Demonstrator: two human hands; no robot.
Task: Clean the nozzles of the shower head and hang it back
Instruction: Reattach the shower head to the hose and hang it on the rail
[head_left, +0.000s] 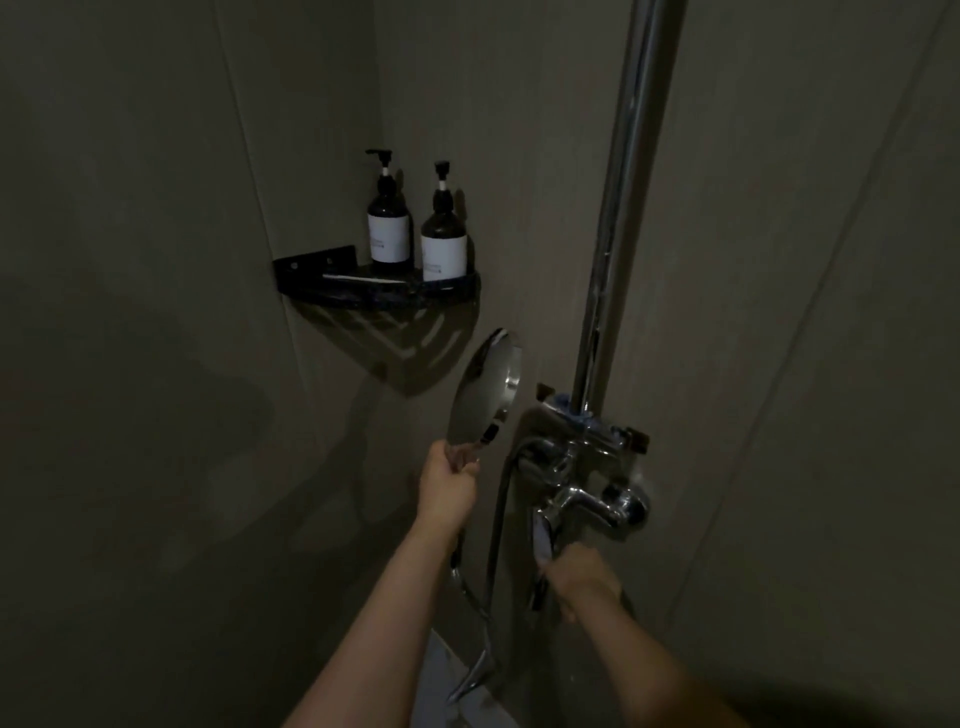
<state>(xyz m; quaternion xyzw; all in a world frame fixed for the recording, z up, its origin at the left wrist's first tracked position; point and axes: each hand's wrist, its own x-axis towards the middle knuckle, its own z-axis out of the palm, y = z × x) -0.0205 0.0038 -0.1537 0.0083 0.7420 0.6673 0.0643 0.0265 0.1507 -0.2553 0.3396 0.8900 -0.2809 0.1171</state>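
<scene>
One shower head (485, 387) in left hand (449, 486).

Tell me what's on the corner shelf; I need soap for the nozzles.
Two dark pump bottles with white labels stand on the corner shelf. Label text is too small to read; contents are hidden.

Chrome shower head (485, 392), black shelf (374, 291), dark bottles (389, 223) (white labels), seemingly grey walls (156, 260).
</scene>
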